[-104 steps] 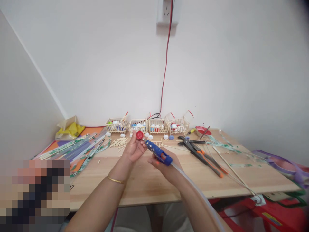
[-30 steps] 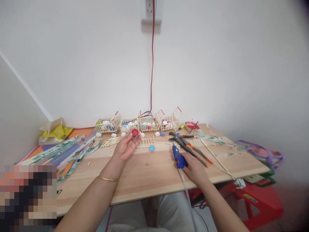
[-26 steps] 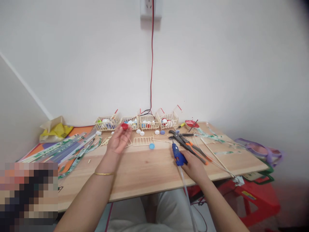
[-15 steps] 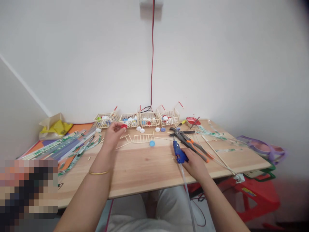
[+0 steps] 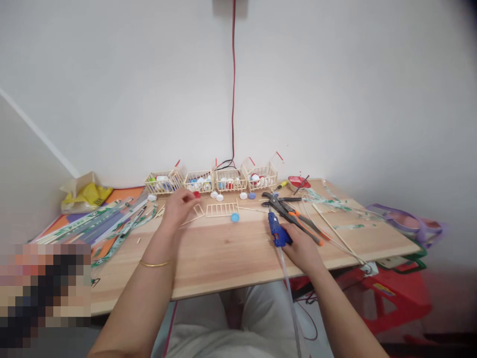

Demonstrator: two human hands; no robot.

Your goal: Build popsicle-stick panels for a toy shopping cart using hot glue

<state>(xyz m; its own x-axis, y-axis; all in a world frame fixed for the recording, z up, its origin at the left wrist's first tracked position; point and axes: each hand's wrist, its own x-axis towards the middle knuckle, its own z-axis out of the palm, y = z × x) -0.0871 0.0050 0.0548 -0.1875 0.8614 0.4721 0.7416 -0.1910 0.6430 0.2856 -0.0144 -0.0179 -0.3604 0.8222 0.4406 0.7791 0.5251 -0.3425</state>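
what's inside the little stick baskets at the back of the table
The stick baskets hold bottle caps, mostly white with some blue and red. The slats and upper caps hide whatever lies deeper, so no count is possible.

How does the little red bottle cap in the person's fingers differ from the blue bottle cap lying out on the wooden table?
The small red bottle cap is pinched in the left hand fingertips near the stick baskets; the small blue bottle cap lies loose on the wooden table, touched by neither hand. The red cap is partly hidden by fingers; the blue one shows whole. Both are small and round.
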